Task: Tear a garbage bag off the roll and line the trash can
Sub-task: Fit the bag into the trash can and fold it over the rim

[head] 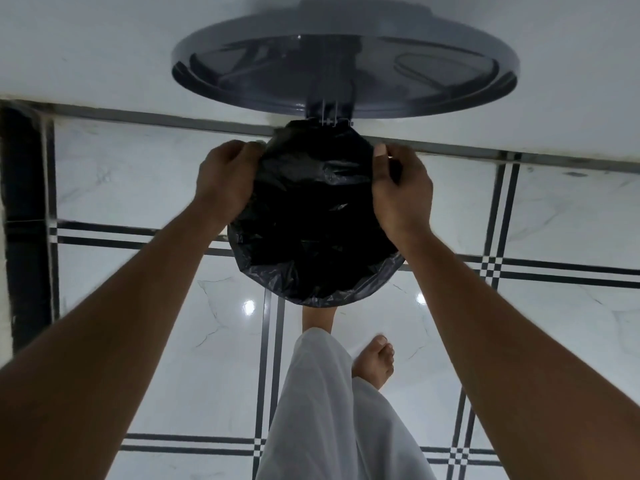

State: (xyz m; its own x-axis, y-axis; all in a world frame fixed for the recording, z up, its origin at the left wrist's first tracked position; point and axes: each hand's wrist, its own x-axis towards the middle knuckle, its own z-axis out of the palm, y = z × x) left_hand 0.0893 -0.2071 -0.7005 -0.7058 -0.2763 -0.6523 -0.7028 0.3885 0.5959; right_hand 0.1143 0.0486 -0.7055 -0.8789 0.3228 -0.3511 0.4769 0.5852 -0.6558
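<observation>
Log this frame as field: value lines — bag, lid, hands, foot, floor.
bag: black garbage bag draped over the can's mouth, near edge folded over the rim
lid: grey trash can lid open, tilted back toward the wall
left hand: gripping the bag's left edge
right hand: pinching its right edge
foot: bare
floor: glossy white tile, dark stripes

glossy white tiled floor [166, 341], dark stripe lines, white wall [86, 46]
</observation>
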